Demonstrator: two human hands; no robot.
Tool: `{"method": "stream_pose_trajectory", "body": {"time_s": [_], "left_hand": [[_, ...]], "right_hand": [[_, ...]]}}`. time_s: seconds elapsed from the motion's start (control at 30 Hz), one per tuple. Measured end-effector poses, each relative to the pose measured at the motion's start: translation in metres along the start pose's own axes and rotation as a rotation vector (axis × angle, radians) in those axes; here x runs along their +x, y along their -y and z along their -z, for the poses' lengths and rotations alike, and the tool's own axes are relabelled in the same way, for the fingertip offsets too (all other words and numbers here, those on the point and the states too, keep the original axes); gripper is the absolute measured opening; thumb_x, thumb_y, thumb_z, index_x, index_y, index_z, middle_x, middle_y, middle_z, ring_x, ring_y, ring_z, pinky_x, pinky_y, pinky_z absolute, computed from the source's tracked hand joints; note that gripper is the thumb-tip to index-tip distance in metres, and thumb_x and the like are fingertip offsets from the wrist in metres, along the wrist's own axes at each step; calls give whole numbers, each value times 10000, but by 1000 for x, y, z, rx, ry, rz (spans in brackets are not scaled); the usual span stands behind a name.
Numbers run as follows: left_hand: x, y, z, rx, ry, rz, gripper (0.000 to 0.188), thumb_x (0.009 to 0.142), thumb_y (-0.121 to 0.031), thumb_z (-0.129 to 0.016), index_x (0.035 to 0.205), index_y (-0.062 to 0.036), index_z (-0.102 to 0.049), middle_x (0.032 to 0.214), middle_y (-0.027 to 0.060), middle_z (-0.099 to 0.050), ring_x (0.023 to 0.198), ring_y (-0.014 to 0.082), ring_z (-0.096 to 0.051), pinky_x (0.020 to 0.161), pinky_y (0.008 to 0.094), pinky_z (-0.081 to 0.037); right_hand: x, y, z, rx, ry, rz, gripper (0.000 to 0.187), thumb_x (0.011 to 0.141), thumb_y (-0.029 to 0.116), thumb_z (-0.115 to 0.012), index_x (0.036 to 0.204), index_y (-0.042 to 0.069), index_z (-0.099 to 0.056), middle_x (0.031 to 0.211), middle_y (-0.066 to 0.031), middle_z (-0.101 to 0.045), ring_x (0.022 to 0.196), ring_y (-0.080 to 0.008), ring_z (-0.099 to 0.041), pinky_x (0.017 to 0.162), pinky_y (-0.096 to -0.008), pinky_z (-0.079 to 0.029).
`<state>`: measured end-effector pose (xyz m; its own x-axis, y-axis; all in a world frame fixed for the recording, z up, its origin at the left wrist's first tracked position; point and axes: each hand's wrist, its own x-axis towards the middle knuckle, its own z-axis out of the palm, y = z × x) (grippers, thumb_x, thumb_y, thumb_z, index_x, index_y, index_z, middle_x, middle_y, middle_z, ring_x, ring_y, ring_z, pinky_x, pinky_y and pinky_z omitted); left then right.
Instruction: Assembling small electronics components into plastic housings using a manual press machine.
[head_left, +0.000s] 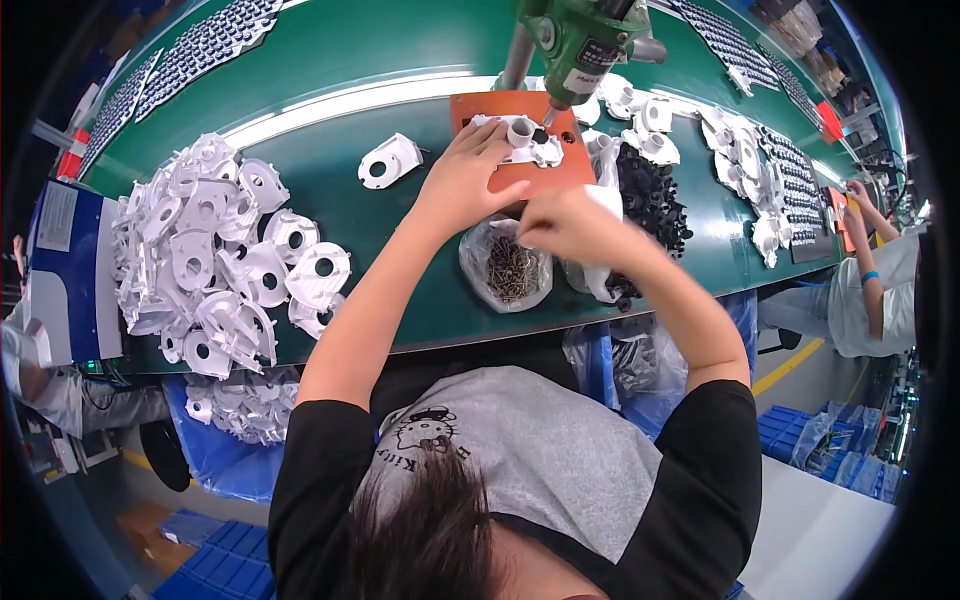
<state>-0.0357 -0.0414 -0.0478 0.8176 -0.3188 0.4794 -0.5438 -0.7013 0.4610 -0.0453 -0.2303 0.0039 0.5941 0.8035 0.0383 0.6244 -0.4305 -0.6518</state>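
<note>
A white plastic housing (522, 133) with a round raised collar and a small black piece lies on an orange plate (545, 180). My left hand (463, 172) rests on the housing's left side, fingers stretched flat over it and thumb spread away. Just above the housing hangs the tip of a green press-like machine (585, 60). Near the plate's front edge, my right hand (572, 228) is closed with its fingertips turned down, slightly blurred. Whatever it may hold is hidden. Below it sits a clear bag of small metal screws (510, 270).
White housings (200, 240) are heaped on the left, with a single one (390, 162) nearer the plate. Black plastic parts (650, 205) pile up at right, beside more white housings (655, 130). A co-worker's arm (872, 290) shows at far right.
</note>
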Motion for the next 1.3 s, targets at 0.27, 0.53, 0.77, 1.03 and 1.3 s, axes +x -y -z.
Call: {"method": "stream_pose_trajectory", "body": {"time_s": [0.27, 0.53, 0.77, 1.03, 1.3], "left_hand": [[2, -3, 0, 17, 9, 19, 475, 771, -361, -666, 1104, -34, -577, 1356, 143, -432, 1276, 330, -369, 1053, 405, -324], [-1, 1, -3, 26, 6, 25, 453, 774, -358, -664, 1089, -42, -582, 1349, 143, -441, 1278, 334, -365, 1057, 401, -321], [1, 1, -3, 45, -9, 6, 455, 772, -348, -665, 1095, -39, -577, 1340, 146, -447, 1263, 312, -388, 1057, 403, -322], [3, 3, 0, 43, 0, -44, 517, 777, -331, -656, 1182, -36, -525, 1320, 185, -450, 1245, 341, -396, 1072, 409, -295], [3, -2, -2, 72, 4, -53, 425, 792, -334, -629, 1024, 13, -548, 1299, 192, -470, 1260, 322, -388, 1075, 416, -286]], "right_hand": [[33, -75, 65, 301, -290, -383, 200, 816, 131, -623, 893, -52, -650, 845, -74, -664, 762, -119, -586, 704, -247, -455], [45, -81, 58, 403, -262, -341, 140, 784, 104, -636, 810, -33, -648, 795, -52, -636, 738, -107, -557, 698, -234, -437], [52, -83, 51, 434, -236, -295, 232, 764, 168, -699, 891, -10, -624, 780, -21, -596, 715, -101, -525, 661, -238, -419], [69, -82, 99, 133, 207, -381, 316, 714, 280, -749, 900, 61, -616, 717, -8, -551, 656, -122, -516, 606, -248, -415], [95, -28, 221, 164, -700, 143, 329, 842, 334, -586, 1036, 68, -581, 841, -45, -613, 715, -143, -559, 612, -274, -454]]}}
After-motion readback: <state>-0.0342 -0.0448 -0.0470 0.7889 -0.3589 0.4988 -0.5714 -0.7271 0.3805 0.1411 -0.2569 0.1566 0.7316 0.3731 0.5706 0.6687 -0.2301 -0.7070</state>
